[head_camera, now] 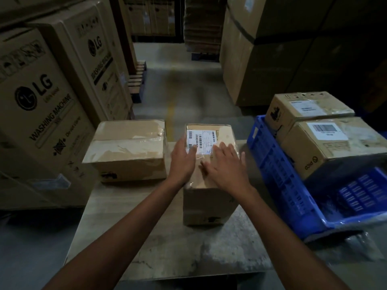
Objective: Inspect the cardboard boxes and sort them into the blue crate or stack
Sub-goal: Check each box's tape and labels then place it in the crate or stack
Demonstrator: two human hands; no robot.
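You read "LG" and "WASHING MACHINE" on the tall cartons (41,105) at left, "pico" on the nearest crated box (339,149).

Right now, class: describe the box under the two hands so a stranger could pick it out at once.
Find the blue crate on the right. Just left of it stands a tall narrow cardboard box. Unlike the wide box further left, its top bears a white barcode label.

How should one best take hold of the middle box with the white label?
Likely by its left and right side faces, a palm from each side: the middle box stands clear on both sides, and its taped top offers no handle.
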